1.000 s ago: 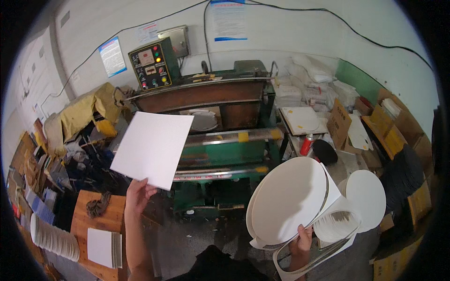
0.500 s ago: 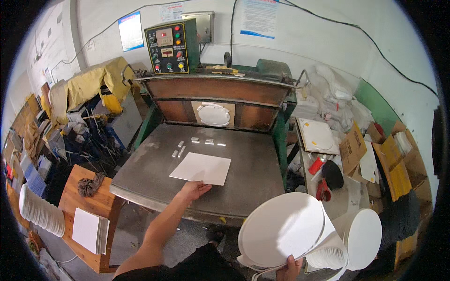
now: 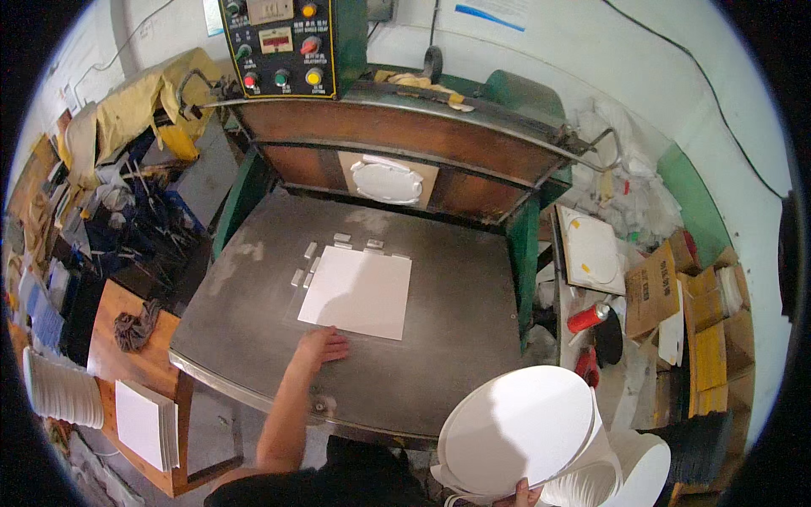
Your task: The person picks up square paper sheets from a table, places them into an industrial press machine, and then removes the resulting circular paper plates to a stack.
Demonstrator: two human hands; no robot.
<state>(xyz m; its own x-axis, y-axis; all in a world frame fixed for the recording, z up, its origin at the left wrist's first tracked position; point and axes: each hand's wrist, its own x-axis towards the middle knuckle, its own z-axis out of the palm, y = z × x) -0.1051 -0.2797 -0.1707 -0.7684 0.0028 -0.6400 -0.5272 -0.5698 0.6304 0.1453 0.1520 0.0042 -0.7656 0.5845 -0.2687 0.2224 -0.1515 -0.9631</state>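
A white square sheet [image 3: 359, 291] lies flat on the machine's grey metal bed [image 3: 456, 321]. Its far and left edges are close to several small metal blocks [image 3: 342, 238]. My left hand [image 3: 323, 345] rests at the sheet's near edge, fingers stretched out and gripping nothing. At the lower right, my right hand [image 3: 525, 494] holds a large white oval board [image 3: 517, 427] by its lower edge, along with thin white offcut pieces around it. Most of that hand is hidden under the board. On the raised platen hangs an oval cutting die [image 3: 386, 183].
A control box [image 3: 283, 51] stands above the raised platen [image 3: 287, 127]. To the left, a wooden table [image 3: 127, 363] bears a stack of white sheets [image 3: 145, 427] and a dark rag [image 3: 137, 325]. At right are a red spray can [image 3: 588, 318], cardboard boxes [image 3: 652, 291] and stacked white ovals [image 3: 646, 465].
The white sheet has slid away and turned square to the metal blocks. My left hand has let go of its edge. My right hand still holds the oval board. The view has tilted down.
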